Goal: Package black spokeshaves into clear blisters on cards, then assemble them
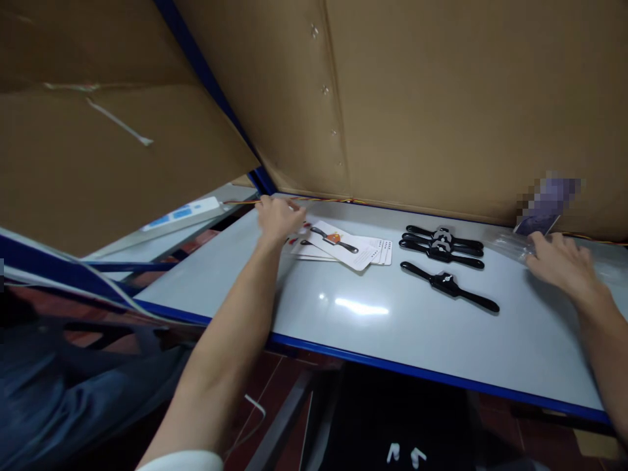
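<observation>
My left hand (279, 217) is at the left end of a small pile of white printed cards (385, 252). Its fingers are bent and partly hidden, closed at the edge of the top card (356, 258), which lies askew and carries a picture of a black spokeshave. My right hand (564, 265) is on the right, its fingers closed on a clear plastic bag (507, 243). Between my hands, several black spokeshaves (441, 245) lie close together in a row. Nearer to me, a single black spokeshave (449, 284) lies apart from them.
Brown cardboard (417, 98) walls the back and left of the white table (343, 340), which has a blue edge. A power strip (186, 214) lies on a surface at the left. Thin wires run along the back. A blurred purple item (547, 203) stands behind my right hand. A person's leg (98, 392) shows lower left.
</observation>
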A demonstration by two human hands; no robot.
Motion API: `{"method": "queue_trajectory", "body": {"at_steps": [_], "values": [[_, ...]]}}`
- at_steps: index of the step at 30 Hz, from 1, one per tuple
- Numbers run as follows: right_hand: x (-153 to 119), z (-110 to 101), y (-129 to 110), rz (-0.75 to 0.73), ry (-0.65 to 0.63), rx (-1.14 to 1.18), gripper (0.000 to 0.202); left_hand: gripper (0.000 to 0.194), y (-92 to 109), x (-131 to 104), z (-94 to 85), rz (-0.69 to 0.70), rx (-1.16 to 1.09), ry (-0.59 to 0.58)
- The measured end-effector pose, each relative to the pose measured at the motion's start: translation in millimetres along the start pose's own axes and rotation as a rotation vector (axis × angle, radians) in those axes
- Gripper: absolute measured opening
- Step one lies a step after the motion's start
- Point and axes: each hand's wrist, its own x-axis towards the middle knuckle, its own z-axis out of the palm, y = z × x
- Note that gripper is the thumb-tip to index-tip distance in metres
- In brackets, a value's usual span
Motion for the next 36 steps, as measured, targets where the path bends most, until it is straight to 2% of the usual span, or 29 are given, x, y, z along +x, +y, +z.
{"method": "queue_trajectory", "body": {"at_steps": [2,3,5,7,10,11,15,17,19,21,23,25,27,30,33,36], "values": [[5,5,6,0.025,-0.044,0.012,0.047,0.02,10,-8,2.8,0.15,0.145,-0.039],[7,7,8,0.03,-0.06,0.026,0.048,0.025,17,-13,4.8,0.254,0.151,-0.095],[10,11,12,0.041,-0.083,0.067,0.049,0.036,35,-24,9.8,0.484,0.115,-0.265],[12,13,14,0.037,-0.1,0.117,0.05,0.042,55,-38,15.6,0.69,0.073,-0.487],[12,13,15,0.032,-0.12,0.162,0.052,0.043,79,-63,24.6,0.849,0.091,-0.676],[11,13,14,0.033,-0.128,0.166,0.054,0.043,84,-70,27.3,0.871,0.112,-0.7],[6,8,4,0.034,-0.112,0.129,0.055,0.043,96,-87,34.5,0.822,0.236,-0.668],[1,4,-6,-0.008,-0.006,0.083,0.053,0.043,99,-90,35.1,0.78,0.274,-0.665],[-6,-1,-20,-0.087,0.161,0.082,0.051,0.046,103,-92,33.5,0.738,0.297,-0.657],[-16,-9,-35,-0.219,0.279,0.19,0.05,0.049,108,-94,30.1,0.695,0.32,-0.631],[-28,-17,-49,-0.484,0.23,0.366,0.047,0.053,114,-96,25.7,0.651,0.354,-0.597],[-39,-24,-59,-0.665,0.064,0.46,0.042,0.057,118,-98,22.2,0.616,0.391,-0.562],[-47,-28,-67,-0.714,-0.082,0.467,0.038,0.06,121,-99,21.0,0.598,0.407,-0.533],[-50,-24,-72,-0.749,-0.177,0.473,0.028,0.065,120,-99,23.5,0.579,0.364,-0.508],[-47,-17,-75,-0.797,-0.19,0.547,0.026,0.073,116,-98,26.8,0.54,0.288,-0.522],[-44,-12,-80,-0.791,-0.118,0.553,0.026,0.071,114,-97,26.5,0.569,0.25,-0.558]]}}
